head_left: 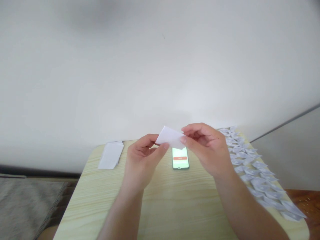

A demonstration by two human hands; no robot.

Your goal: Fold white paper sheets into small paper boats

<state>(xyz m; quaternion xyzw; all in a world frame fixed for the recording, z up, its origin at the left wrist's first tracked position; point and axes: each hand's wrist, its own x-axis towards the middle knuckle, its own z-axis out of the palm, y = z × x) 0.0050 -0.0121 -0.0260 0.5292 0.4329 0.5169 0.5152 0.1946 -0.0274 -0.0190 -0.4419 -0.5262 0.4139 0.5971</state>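
Between my two hands a folded piece of white paper (171,137) is held up over the table, tilted, with one corner pointing up. My left hand (145,156) pinches its left side, thumb in front and fingers behind. At its right end, my right hand (206,143) grips the paper between thumb and fingers. Below and partly behind the paper lies a phone (180,163) with its screen lit, showing an orange bar.
A stack of white paper sheets (110,155) rests at the table's back left. Several folded white paper pieces (260,183) lie in rows along the right edge. The wood-grain table (170,206) stands against a pale wall (150,66).
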